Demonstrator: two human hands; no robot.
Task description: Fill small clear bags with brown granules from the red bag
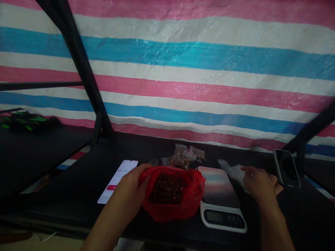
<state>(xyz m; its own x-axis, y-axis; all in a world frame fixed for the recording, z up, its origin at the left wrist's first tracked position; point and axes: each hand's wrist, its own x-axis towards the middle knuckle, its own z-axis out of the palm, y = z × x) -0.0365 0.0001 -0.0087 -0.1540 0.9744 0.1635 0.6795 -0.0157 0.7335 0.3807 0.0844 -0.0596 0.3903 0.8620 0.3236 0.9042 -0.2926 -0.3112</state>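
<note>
My left hand [134,183] grips the left rim of a red plastic bag [172,212], thumb over the edge. The bag stands wide with its mouth up, holding dark reddish-brown dried bits [167,188]. To its right is a kitchen scale [220,188] with a bare metal plate and a small display. Beyond the scale, my right hand [261,183] has curled fingers on a clear plastic bag [237,172] in a loose pile; its fingertips are slightly blurred. Several small filled zip bags [183,157] lie behind the red bag.
A phone with a lit timer screen [117,181] lies left of my left hand. A small clear cup [153,162] is behind that hand. Another phone [287,168], dark-screened, rests at the right by a black frame post. A green toy car [27,121] sits far left.
</note>
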